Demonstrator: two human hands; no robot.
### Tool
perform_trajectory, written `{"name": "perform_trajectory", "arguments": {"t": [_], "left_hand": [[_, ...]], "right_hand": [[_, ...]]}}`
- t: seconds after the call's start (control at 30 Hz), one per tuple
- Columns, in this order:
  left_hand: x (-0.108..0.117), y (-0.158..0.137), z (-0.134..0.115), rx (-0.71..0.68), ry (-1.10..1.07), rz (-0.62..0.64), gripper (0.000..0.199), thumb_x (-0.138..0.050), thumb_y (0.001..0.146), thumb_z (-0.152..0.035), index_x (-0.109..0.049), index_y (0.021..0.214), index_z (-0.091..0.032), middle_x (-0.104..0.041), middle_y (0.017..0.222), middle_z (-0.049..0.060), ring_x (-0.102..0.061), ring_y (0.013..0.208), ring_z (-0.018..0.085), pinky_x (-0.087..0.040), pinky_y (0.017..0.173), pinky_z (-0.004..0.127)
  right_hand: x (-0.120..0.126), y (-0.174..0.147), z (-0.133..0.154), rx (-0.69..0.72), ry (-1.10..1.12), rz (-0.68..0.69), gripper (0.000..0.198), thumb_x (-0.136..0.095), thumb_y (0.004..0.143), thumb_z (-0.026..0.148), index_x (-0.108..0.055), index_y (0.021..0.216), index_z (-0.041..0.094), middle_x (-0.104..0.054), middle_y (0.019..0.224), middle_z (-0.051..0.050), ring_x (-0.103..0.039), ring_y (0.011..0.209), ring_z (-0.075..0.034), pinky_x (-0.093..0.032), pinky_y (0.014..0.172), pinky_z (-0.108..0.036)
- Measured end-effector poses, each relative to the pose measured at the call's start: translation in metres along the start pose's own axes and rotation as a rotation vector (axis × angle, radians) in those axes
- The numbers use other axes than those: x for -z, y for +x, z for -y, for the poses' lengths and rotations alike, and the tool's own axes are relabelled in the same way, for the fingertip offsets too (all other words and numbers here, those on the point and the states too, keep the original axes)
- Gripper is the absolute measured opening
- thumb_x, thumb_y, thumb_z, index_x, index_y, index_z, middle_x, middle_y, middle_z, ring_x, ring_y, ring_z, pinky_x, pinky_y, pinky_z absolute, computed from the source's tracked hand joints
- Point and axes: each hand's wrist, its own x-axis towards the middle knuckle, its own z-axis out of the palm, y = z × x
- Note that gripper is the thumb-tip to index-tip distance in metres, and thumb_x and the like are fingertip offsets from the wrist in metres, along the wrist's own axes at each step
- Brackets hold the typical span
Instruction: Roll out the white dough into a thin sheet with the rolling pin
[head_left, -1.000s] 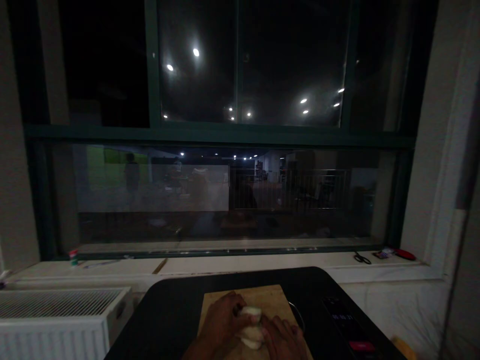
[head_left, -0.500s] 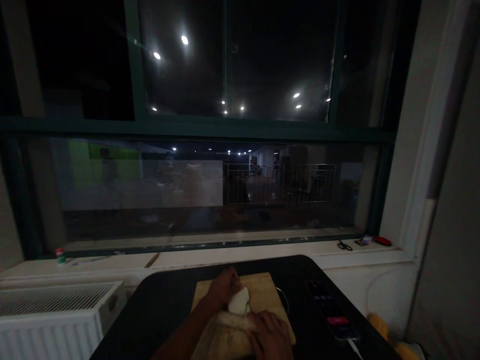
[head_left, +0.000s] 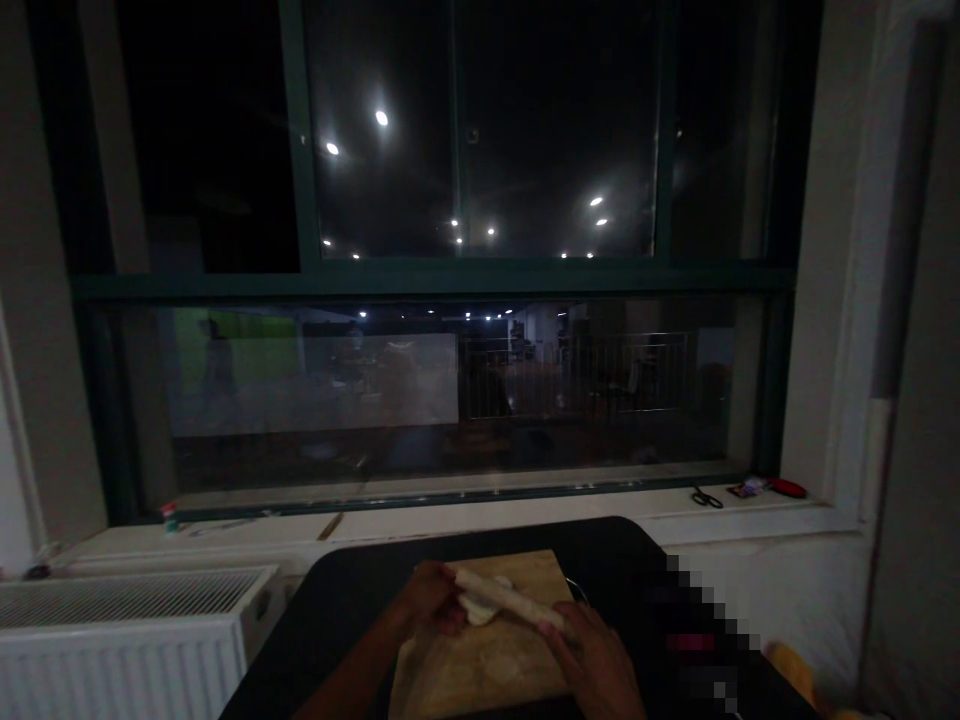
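A pale rolling pin (head_left: 514, 599) lies slantwise across a piece of white dough (head_left: 480, 610) on a wooden cutting board (head_left: 517, 675). My right hand (head_left: 596, 655) is closed around the pin's near right end. At the dough's left edge, my left hand (head_left: 435, 600) is closed, its fingers pinching the dough beside the pin's far end. The pin covers part of the dough, and dim light blurs the left fingertips.
The board rests on a black table (head_left: 352, 590). Scissors (head_left: 706, 498) and a red object (head_left: 787, 488) lie on the windowsill (head_left: 442, 520), with a small red-capped container (head_left: 170, 517) at its left. A white radiator (head_left: 127, 640) stands left. Pixelation covers the table's right side.
The rolling pin has moved up from below the dough and now crosses it at a slant. My right hand has shifted to the pin's right end; my left hand has come slightly lower.
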Motion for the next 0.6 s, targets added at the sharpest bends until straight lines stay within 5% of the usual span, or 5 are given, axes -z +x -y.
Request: {"name": "perform_trajectory", "arguments": {"t": [0.13, 0.27, 0.37, 0.47, 0.6], "left_hand": [[0.032, -0.008, -0.010, -0.087, 0.134, -0.173, 0.041, -0.056, 0.083, -0.056, -0.064, 0.085, -0.016, -0.068, 0.066, 0.005, -0.068, 0.062, 0.024, -0.055, 0.057, 0.035], [0.059, -0.011, -0.041, -0.296, 0.173, -0.354, 0.040, -0.039, 0.094, -0.052, -0.063, 0.099, -0.020, -0.072, 0.101, 0.006, -0.066, 0.101, 0.021, -0.051, 0.089, 0.031], [0.045, -0.015, -0.045, -0.509, 0.373, -0.255, 0.047, -0.029, 0.100, -0.050, -0.067, 0.105, -0.022, -0.074, 0.109, 0.005, -0.065, 0.104, 0.019, -0.047, 0.095, 0.029], [0.017, -0.012, -0.023, -0.405, 0.692, -0.129, 0.045, -0.036, 0.098, -0.040, -0.059, 0.132, -0.022, -0.061, 0.140, 0.010, -0.053, 0.131, 0.026, -0.038, 0.111, 0.043], [0.000, 0.007, 0.004, -0.288, 0.967, 0.022, 0.072, -0.053, 0.084, -0.037, -0.036, 0.153, -0.021, -0.035, 0.160, 0.013, -0.030, 0.147, 0.036, -0.030, 0.114, 0.062]], "right_hand": [[0.026, 0.040, 0.014, -0.021, -0.071, 0.034, 0.039, -0.041, 0.100, 0.051, -0.069, 0.112, 0.028, -0.072, 0.109, -0.004, -0.068, 0.100, -0.021, -0.048, 0.083, -0.031], [0.033, 0.077, 0.045, 0.110, -0.118, 0.076, 0.033, -0.052, 0.095, 0.051, -0.071, 0.105, 0.026, -0.072, 0.110, -0.005, -0.065, 0.107, -0.023, -0.043, 0.092, -0.034], [0.016, 0.087, 0.063, 0.171, -0.120, 0.174, 0.031, -0.058, 0.091, 0.050, -0.073, 0.101, 0.024, -0.073, 0.107, -0.005, -0.066, 0.103, -0.023, -0.043, 0.092, -0.034], [-0.010, 0.085, 0.065, 0.226, -0.085, 0.229, 0.034, -0.056, 0.092, 0.051, -0.074, 0.104, 0.025, -0.074, 0.109, -0.005, -0.066, 0.106, -0.023, -0.043, 0.097, -0.034], [-0.033, 0.092, 0.057, 0.217, -0.054, 0.280, 0.047, -0.034, 0.102, 0.047, -0.073, 0.116, 0.024, -0.067, 0.131, -0.008, -0.059, 0.123, -0.025, -0.037, 0.110, -0.038]]}}
